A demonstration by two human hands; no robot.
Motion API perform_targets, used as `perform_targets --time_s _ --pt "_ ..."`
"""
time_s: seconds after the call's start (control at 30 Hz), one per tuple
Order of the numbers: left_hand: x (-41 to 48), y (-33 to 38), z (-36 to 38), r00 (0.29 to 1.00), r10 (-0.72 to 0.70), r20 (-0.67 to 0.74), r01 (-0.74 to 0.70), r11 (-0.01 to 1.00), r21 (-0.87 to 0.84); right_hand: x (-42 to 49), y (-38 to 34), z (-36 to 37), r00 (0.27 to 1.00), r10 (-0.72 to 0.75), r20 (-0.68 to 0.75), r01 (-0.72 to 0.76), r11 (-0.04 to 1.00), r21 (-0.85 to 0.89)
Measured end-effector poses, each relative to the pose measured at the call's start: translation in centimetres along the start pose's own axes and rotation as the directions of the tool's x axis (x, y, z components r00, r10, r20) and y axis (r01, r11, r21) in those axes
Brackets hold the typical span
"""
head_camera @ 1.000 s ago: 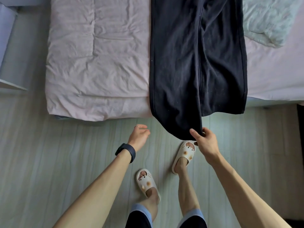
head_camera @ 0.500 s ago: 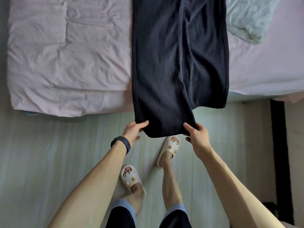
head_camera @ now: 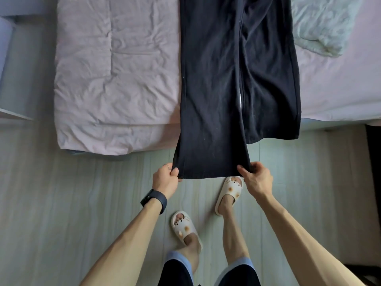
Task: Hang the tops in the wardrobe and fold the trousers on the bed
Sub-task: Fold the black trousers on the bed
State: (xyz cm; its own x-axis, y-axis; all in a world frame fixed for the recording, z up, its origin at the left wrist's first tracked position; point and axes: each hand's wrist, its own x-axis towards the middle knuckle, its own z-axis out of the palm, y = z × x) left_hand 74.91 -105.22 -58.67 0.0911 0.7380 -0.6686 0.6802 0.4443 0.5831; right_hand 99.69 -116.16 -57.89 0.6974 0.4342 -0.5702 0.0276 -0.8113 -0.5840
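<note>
the likeliest slip, as i judge it, is dragging: the trousers [head_camera: 226, 79] are soft and lie loose on the bed [head_camera: 115, 79], so any more pull toward 6 o'clock could slide the whole garment off the mattress edge and onto the floor [head_camera: 61, 203]. a second risk is a crooked fold. only one leg is held, and the other leg [head_camera: 272, 100], just beside it toward 3 o'clock, hangs free over the bed edge with its hem higher up. if the held leg is carried up toward 12 o'clock alone, the two legs may end uneven or twisted. the grip is only at the corners, so a corner could also slip out and let the hem sag onto the slippers [head_camera: 229, 193].

the left hand [head_camera: 165, 181] pinches the hem corner at 9 o'clock, its fingers [head_camera: 174, 172] curled tight on the cloth; the right hand [head_camera: 256, 180] pinches the corner at 3 o'clock the same way.

the trousers are black or very dark navy, wide-legged, matte, flecked with a little lint. they run from 12 o'clock down across the bed, and the held leg is stretched fairly flat with faint lengthwise creases. a thin pale gap shows between the legs.
</note>
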Motion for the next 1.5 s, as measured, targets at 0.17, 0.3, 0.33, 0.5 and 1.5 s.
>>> perform_targets --time_s 0.17,0.3,0.33,0.5,1.5 --pt "-1.4 0.6 1.7 0.996 0.02 -0.091 -0.026 0.998 -0.062 -0.2 0.1 1.3 0.999 0.002 0.044 -0.006 0.995 0.096" --pt "-0.7 0.9 2.2 0.985 -0.035 -0.166 0.037 0.999 0.007 -0.3 0.4 1.5 0.992 0.045 0.119 -0.078 0.955 0.285" --pt "-0.3 1.0 2.2 0.985 -0.053 -0.163 0.061 0.997 0.049 -0.3 0.5 1.4 0.992 0.047 0.12 -0.079 0.957 0.278" --pt "0.0 1.7 1.8 0.984 -0.077 -0.158 0.119 0.953 0.28 -0.3 0.7 0.5 0.998 0.027 0.048 -0.031 0.996 0.079" --pt "6.6 18.6 23.9 0.988 -0.058 -0.14 0.129 0.804 0.58 22.9 0.8 -13.4 0.984 0.04 0.176 -0.014 0.989 -0.149"
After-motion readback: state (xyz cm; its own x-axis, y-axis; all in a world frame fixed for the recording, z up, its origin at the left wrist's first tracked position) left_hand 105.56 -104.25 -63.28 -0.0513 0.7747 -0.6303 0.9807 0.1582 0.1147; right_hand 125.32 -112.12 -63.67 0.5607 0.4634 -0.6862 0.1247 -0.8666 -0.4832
